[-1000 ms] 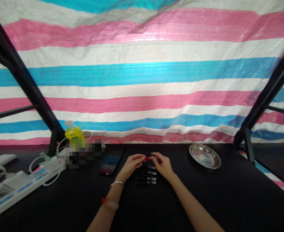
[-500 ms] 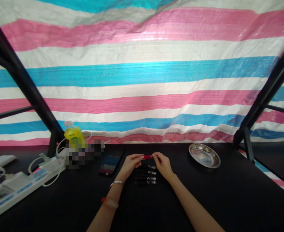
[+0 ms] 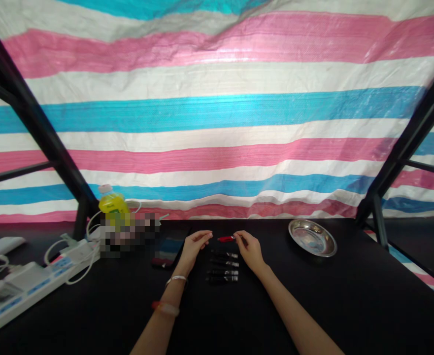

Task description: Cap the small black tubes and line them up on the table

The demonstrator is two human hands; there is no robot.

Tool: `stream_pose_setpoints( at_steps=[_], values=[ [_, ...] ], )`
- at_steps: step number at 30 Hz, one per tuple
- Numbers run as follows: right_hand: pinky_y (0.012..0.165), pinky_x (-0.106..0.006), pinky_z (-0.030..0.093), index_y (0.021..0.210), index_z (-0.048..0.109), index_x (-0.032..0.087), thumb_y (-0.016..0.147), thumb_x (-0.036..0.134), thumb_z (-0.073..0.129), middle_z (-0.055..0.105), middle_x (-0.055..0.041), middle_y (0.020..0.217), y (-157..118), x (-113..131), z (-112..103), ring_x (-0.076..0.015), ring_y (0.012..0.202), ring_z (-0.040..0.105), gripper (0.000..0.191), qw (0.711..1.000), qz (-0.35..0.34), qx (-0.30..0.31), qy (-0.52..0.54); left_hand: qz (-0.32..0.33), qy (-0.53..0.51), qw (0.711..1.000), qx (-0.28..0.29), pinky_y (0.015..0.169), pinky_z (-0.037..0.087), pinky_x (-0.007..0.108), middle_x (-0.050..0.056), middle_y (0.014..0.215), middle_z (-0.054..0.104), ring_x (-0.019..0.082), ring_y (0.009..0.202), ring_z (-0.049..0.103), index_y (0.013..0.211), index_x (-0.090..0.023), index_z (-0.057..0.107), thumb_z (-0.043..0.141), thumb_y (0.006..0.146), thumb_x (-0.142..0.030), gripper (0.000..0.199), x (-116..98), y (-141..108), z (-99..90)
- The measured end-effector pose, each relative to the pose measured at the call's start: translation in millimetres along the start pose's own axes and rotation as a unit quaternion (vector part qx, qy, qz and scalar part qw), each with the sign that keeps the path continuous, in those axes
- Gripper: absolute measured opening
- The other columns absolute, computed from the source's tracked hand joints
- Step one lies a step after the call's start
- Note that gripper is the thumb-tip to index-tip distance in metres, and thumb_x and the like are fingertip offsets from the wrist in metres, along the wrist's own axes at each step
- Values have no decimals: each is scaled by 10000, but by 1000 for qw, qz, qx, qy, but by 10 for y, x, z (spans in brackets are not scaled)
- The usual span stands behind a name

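Pinched at one end by the right hand (image 3: 250, 251), a slim red piece (image 3: 224, 239) lies beyond four slender black sticks (image 3: 223, 272) on the smooth dark table (image 3: 217, 315). The left hand (image 3: 193, 248) curls apart from it, whether closed I cannot tell

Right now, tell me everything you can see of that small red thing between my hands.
The small red object is slim and elongated, bright red, with a paler, silvery-looking right end. It lies roughly crosswise, just beyond the row of dark, silver-ended sticks. Its right end is at the fingertips of your right hand, which appear to pinch it; your left hand is apart from it. Its material, markings and any contact with the black tabletop are unclear.
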State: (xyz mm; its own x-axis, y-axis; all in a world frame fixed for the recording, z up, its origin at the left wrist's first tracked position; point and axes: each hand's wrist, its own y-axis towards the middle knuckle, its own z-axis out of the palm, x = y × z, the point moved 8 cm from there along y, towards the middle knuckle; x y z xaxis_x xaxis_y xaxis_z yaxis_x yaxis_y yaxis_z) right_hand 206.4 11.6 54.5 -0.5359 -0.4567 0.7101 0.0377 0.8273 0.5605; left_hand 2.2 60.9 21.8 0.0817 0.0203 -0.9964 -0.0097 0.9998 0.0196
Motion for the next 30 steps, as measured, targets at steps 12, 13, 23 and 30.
stream_pose_setpoints(
  at_steps=[12,13,23,30],
  values=[
    [656,-254,428,821,677,236,866,298,508,657,-20,746,-7,-21,148,-163,716,583,186,993,3,87,-79,106,216,967,86,567,403,256,42,689,673,131,585,511,749,-149,725,723,589,-329,241,-90,-28,164],
    [671,-258,429,808,677,235,864,286,512,660,-20,748,-7,-11,159,-166,736,580,181,992,-4,94,-80,111,221,965,90,569,404,257,42,698,672,131,587,509,751,-149,723,716,594,-325,235,-78,-21,164],
    [730,-271,430,746,680,222,849,250,533,648,-24,764,-12,40,184,-164,789,561,182,990,-17,114,-83,129,250,956,88,579,408,265,38,663,642,137,590,502,718,-151,721,689,612,-326,207,-116,-35,175],
    [708,-263,426,736,661,214,857,231,498,633,-22,747,-12,61,157,-161,783,558,204,992,-15,103,-75,144,270,949,71,588,410,269,50,672,646,147,595,521,708,-157,722,640,657,-392,254,-112,-12,144]
  ],
)
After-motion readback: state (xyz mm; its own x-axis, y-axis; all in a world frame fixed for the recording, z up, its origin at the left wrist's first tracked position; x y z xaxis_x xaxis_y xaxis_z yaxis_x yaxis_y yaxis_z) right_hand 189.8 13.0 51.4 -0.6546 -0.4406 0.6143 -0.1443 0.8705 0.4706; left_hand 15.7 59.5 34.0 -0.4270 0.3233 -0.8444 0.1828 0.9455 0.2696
